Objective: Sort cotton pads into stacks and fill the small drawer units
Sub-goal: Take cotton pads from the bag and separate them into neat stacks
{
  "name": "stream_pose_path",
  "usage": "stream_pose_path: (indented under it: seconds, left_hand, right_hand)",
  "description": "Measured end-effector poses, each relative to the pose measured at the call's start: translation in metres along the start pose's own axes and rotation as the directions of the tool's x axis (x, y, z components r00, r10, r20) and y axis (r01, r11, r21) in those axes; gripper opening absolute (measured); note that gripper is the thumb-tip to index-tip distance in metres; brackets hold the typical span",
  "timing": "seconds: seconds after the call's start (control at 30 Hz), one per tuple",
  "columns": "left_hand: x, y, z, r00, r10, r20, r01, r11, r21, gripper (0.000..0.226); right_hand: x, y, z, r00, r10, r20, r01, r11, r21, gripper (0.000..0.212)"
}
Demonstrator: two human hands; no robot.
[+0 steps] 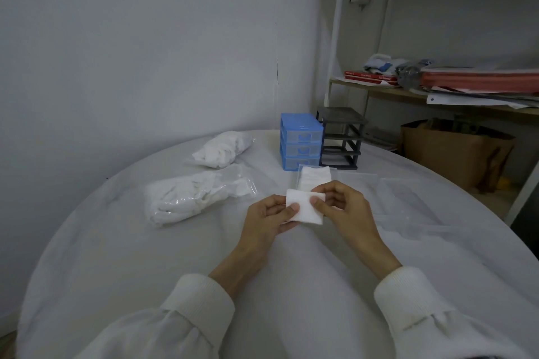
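A square white cotton pad point(304, 208) is held above the table between both hands. My left hand point(269, 220) pinches its left edge and my right hand point(342, 207) pinches its right edge. Just behind them a stack of pads point(316, 176) lies in a clear drawer point(339, 176) taken out of a unit. A blue drawer unit point(302, 141) with three shut drawers stands at the back of the table. Beside it on the right is a black drawer frame point(341, 137) with empty slots. Two clear bags of loose pads lie on the left, the near bag point(195, 197) and the far bag point(223, 148).
The round table point(145, 256) has a white cloth. More clear drawers point(408, 201) lie on its right side. Behind stands a shelf point(437, 93) with books and papers, and a brown paper bag point(455, 154) on the floor. A grey wall is to the left.
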State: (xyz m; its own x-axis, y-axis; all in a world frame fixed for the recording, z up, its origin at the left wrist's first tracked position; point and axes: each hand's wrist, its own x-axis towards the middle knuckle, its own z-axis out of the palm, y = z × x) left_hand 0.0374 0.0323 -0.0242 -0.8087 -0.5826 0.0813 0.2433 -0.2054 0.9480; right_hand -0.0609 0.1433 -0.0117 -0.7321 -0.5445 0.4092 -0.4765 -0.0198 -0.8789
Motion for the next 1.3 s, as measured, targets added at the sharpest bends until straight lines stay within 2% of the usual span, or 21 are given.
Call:
stream_pose_path:
  seconds: [0.17, 0.27, 0.37, 0.43, 0.5, 0.6, 0.73, 0.83, 0.93, 1.03, 1.07, 1.13, 1.2, 1.3]
  left_hand:
    - [0.002, 0.000, 0.001, 0.996, 0.085, -0.035, -0.080, 0.989, 0.124, 0.008]
    - [0.003, -0.003, 0.005, 0.989, 0.144, -0.039, -0.134, 0.973, 0.188, 0.006]
    - [0.006, -0.007, 0.008, 0.980, 0.194, -0.045, -0.180, 0.958, 0.222, 0.009]
    - [0.007, -0.010, 0.011, 0.970, 0.241, -0.031, -0.222, 0.931, 0.289, 0.016]
    - [0.008, -0.011, 0.016, 0.946, 0.324, 0.011, -0.298, 0.857, 0.421, 0.019]
    - [0.012, -0.012, 0.035, 0.896, 0.410, 0.170, -0.421, 0.661, 0.621, 0.021]
    - [0.019, -0.017, 0.069, 0.833, 0.354, 0.426, -0.540, 0.350, 0.765, 0.023]
    - [0.021, -0.026, 0.083, 0.833, 0.268, 0.484, -0.532, 0.148, 0.834, 0.030]
    - [0.023, -0.031, 0.086, 0.859, 0.194, 0.474, -0.491, 0.048, 0.870, 0.034]
    - [0.027, -0.031, 0.085, 0.859, 0.158, 0.487, -0.484, -0.063, 0.873, 0.038]
    - [0.028, -0.032, 0.083, 0.850, 0.161, 0.502, -0.492, -0.104, 0.865, 0.043]
    - [0.029, -0.032, 0.081, 0.813, 0.182, 0.552, -0.525, -0.178, 0.832, 0.069]
    - [0.031, -0.033, 0.080, 0.796, 0.194, 0.573, -0.543, -0.188, 0.818, 0.083]
    - [0.031, -0.033, 0.081, 0.791, 0.193, 0.580, -0.556, -0.168, 0.814, 0.083]
  right_hand:
    - [0.003, -0.002, -0.005, 0.999, -0.038, -0.028, 0.038, 0.999, -0.001, 0.021]
    - [0.007, -0.002, -0.013, 0.994, -0.060, -0.091, 0.057, 0.998, -0.034, 0.024]
    - [0.012, 0.000, -0.030, 0.971, -0.115, -0.208, 0.086, 0.986, -0.142, 0.025]
    - [0.014, 0.005, -0.046, 0.951, -0.129, -0.280, 0.061, 0.969, -0.239, 0.018]
    - [0.016, 0.012, -0.059, 0.938, -0.125, -0.323, -0.008, 0.925, -0.380, 0.014]
    - [0.016, 0.022, -0.072, 0.939, -0.037, -0.341, -0.157, 0.838, -0.523, 0.016]
    - [0.016, 0.031, -0.076, 0.961, 0.057, -0.269, -0.235, 0.681, -0.694, 0.022]
    - [0.016, 0.028, -0.075, 0.972, 0.073, -0.224, -0.224, 0.584, -0.780, 0.024]
    - [0.013, 0.024, -0.073, 0.976, 0.066, -0.210, -0.215, 0.493, -0.843, 0.027]
    - [0.011, 0.023, -0.072, 0.984, 0.078, -0.162, -0.180, 0.454, -0.873, 0.026]
    - [0.012, 0.023, -0.071, 0.987, 0.076, -0.139, -0.158, 0.436, -0.886, 0.025]
    - [0.012, 0.022, -0.070, 0.993, 0.073, -0.097, -0.118, 0.403, -0.907, 0.022]
    - [0.011, 0.024, -0.069, 0.996, 0.052, -0.077, -0.091, 0.395, -0.914, 0.021]
    - [0.011, 0.025, -0.067, 0.997, 0.015, -0.075, -0.074, 0.416, -0.906, 0.026]
